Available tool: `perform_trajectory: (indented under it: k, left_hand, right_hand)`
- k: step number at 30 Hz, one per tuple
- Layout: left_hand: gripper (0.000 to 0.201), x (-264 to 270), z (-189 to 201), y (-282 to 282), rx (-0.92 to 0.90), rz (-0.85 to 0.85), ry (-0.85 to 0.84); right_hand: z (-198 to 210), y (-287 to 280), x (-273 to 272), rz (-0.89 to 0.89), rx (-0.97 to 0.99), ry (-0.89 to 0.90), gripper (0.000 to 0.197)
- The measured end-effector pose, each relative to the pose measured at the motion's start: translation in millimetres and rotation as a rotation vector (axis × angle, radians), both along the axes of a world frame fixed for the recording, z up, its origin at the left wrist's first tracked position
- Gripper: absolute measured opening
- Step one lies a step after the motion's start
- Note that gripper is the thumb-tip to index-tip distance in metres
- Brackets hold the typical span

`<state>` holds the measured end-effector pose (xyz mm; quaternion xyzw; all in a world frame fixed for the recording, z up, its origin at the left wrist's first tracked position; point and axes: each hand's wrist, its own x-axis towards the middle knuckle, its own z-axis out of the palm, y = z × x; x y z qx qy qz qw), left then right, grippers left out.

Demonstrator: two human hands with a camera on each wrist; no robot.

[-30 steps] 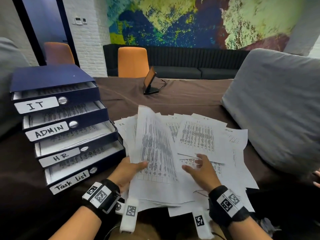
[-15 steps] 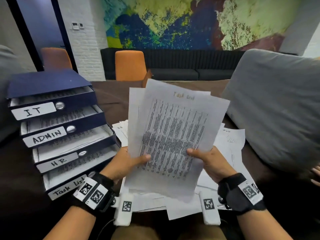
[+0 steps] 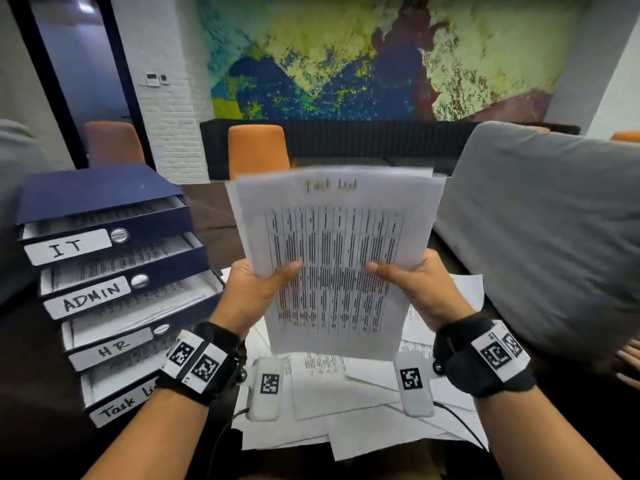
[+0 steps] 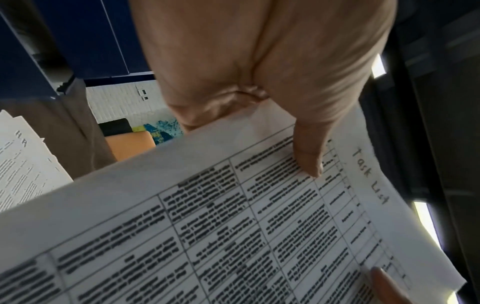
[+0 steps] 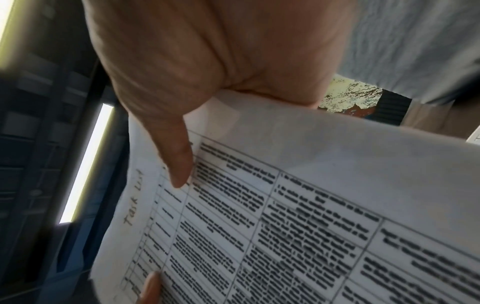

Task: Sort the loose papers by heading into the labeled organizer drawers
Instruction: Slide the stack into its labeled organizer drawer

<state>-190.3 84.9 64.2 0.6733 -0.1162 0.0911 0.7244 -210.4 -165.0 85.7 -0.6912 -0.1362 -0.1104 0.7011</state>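
I hold a small stack of printed sheets upright in front of me; the top one is headed "Task List". My left hand pinches its left edge, thumb on the front. My right hand pinches the right edge the same way. The blue organizer stands at left with four drawers pulled out, labelled IT, ADMIN, HR and Task List. Loose papers lie in a pile beneath my hands.
A grey cushion fills the right side, close to my right hand. Orange chairs and a dark sofa stand beyond the brown table. Another person's fingers show at the far right edge.
Both hands lifted the sheets off the pile and raised them upright; the top sheet turned square to me, with its "Task List" heading readable.
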Motion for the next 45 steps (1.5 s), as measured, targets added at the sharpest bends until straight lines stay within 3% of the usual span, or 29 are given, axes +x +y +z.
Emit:
perform_trajectory:
  k: [7,12,15,17,19,22,26,29,32,38,42,45]
  left_hand:
    - [0.040,2,2,-5,0.082,-0.050,0.000]
    - [0.015,3,7,-4,0.190,-0.027,0.010]
    - [0.017,6,3,6,-0.001,0.099,0.076]
    - [0.028,7,-4,17,-0.174,0.151,0.159]
    - [0.031,5,-16,28,-0.277,0.158,0.233]
    - [0.030,5,-38,41,-0.383,0.170,0.319]
    - [0.026,9,-49,53,-0.491,0.222,0.377]
    - [0.021,10,-45,64,-0.542,0.276,0.390]
    - [0.028,9,-39,81,-0.557,0.313,0.411]
    - [0.022,-1,-8,114,-0.598,0.336,0.216]
    - [0.043,-6,-8,124,-0.625,0.293,0.157]
    - [0.070,-13,-16,115,-0.758,0.305,0.188]
  right_hand:
    - [-11,-2,6,0.017,-0.026,0.031,0.026]
    - [-16,-6,14,0.010,-0.104,0.068,0.020]
    - [-34,-13,19,-0.034,-0.209,0.192,0.008]
    - [-55,-20,17,-0.057,-0.248,0.301,0.016]
    - [-81,-21,9,-0.057,-0.152,0.400,0.023]
    - [-110,-4,-6,-0.004,0.147,0.545,0.032]
    - [-124,38,-12,0.104,0.348,0.655,0.027]
    - [-120,66,-4,0.168,0.406,0.662,0.025]
    - [-104,85,8,0.186,0.381,0.626,0.030]
    - [-44,108,30,0.200,0.301,0.545,0.022]
    - [-31,106,43,0.072,0.245,0.571,0.004]
    - [-43,87,52,-0.018,0.226,0.639,0.007]
